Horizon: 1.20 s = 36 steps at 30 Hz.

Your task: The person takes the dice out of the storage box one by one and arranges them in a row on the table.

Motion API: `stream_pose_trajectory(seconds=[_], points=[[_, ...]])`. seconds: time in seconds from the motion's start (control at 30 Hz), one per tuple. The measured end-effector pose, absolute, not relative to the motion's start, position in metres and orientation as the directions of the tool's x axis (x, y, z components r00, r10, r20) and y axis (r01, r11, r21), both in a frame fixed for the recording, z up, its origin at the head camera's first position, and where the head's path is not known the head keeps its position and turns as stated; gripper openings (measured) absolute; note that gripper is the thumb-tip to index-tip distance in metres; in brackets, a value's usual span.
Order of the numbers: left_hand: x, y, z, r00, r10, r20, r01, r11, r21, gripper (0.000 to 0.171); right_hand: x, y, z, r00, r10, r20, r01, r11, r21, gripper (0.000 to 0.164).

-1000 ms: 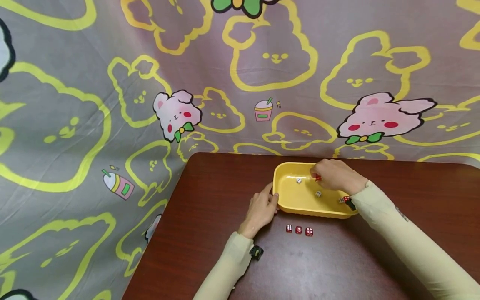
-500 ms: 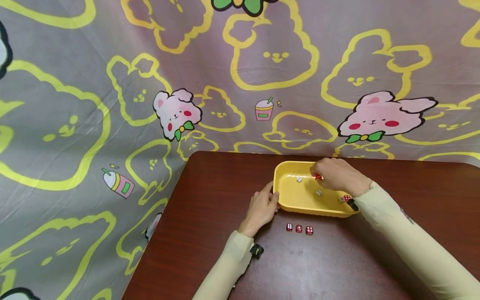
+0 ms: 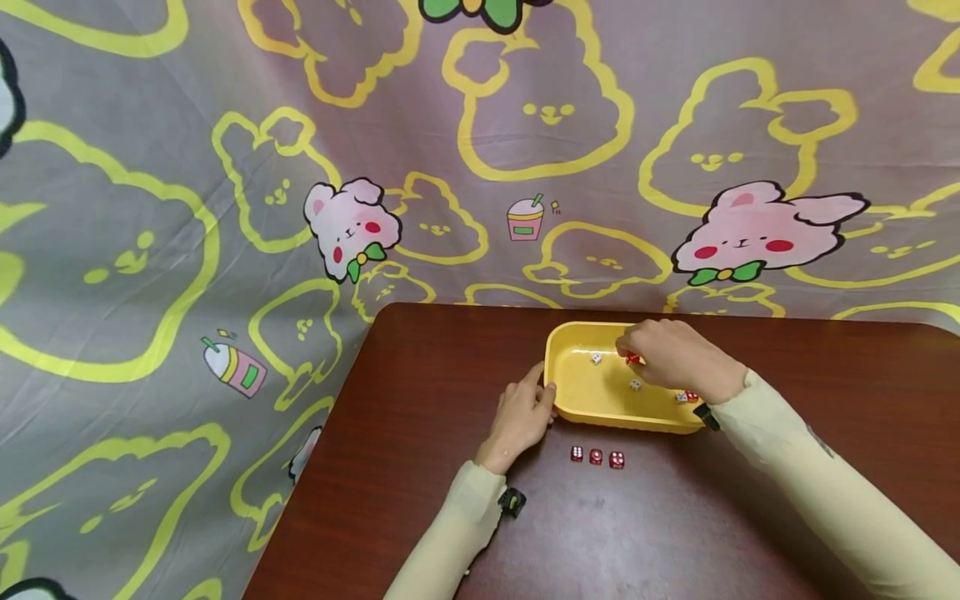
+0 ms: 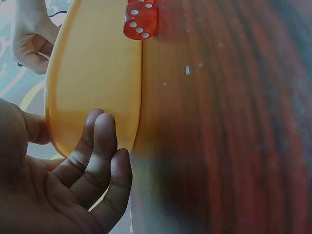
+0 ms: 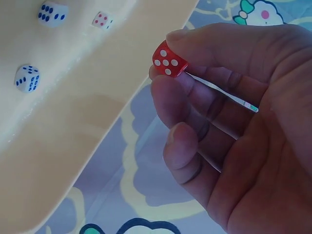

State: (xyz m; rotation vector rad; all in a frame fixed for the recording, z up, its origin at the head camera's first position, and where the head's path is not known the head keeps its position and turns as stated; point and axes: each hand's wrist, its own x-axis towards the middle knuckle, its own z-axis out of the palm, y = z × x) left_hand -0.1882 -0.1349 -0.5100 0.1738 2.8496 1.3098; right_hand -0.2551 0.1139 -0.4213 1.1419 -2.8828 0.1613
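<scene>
My right hand point(image 3: 678, 358) is over the far right part of a yellow tray point(image 3: 622, 422). It pinches a red die point(image 5: 169, 60) between thumb and forefinger, its five white pips showing in the right wrist view. My left hand point(image 3: 517, 417) holds the tray's left end, thumb at the rim and other fingers curved along the outer wall point(image 4: 97, 63). Inside the tray lie a white die point(image 3: 596, 358) at the back, another white die point(image 3: 635, 385) mid-floor, and a white die point(image 3: 681, 398) beside a red die point(image 3: 692, 397) at the right.
In front of the tray, three red dice point(image 3: 596, 457) stand in a row on the dark wooden table point(image 3: 420, 400). A patterned cloth point(image 3: 420, 108) hangs along the table's back and left. A black wrist camera point(image 3: 512, 502) is strapped below the left hand.
Both hands stay almost where they were, the right one still pinching the red die. The head view has shifted very slightly.
</scene>
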Motion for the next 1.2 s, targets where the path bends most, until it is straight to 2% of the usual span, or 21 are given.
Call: stream_pose_trajectory(seconds=[0.1, 0.3, 0.8, 1.2], points=[[-0.188, -0.135, -0.510, -0.993, 0.103, 0.049, 0.104, 0.646, 0.757, 0.051, -0.251, 0.113, -0.420, -0.726, -0.684, 0.078, -0.688, 0.722, -0.074, 0.018], [-0.188, -0.135, -0.510, -0.993, 0.104, 0.051, 0.106, 0.642, 0.759, 0.050, -0.243, 0.113, -0.418, -0.714, -0.691, 0.111, -0.699, 0.713, -0.055, 0.024], [-0.187, -0.136, -0.510, -0.993, 0.106, 0.051, 0.107, 0.640, 0.761, 0.050, -0.222, 0.116, -0.413, -0.674, -0.722, 0.158, -0.735, 0.677, -0.041, 0.018], [-0.188, -0.135, -0.511, -0.992, 0.113, 0.059, 0.119, 0.654, 0.747, 0.050, -0.209, 0.119, -0.411, -0.691, -0.708, 0.148, -0.721, 0.690, -0.065, 0.020]])
